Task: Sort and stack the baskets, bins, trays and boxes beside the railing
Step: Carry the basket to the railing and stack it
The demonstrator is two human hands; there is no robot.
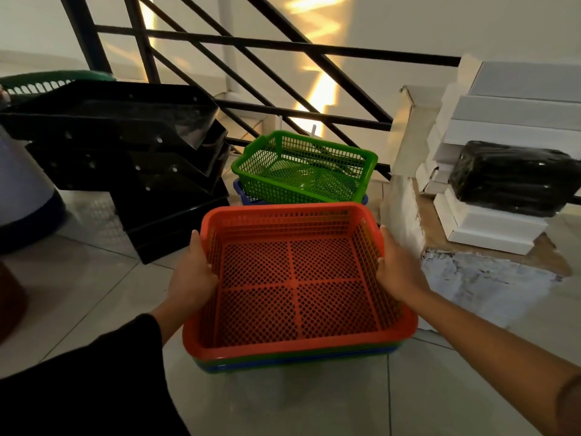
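The tiled floor (94, 287) bears black trays (141, 171), stacked baskets (301, 357), and white boxes (490, 228).

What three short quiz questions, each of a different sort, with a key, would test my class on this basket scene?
1. True or false: both hands hold the orange basket.
2. The green basket sits on a basket of which colour: A red, B blue, C white?
3. Fill in: the wrapped bundle on the white boxes is ____.

Key: 1 true, left hand and right hand grip its sides; 2 B; 3 black.
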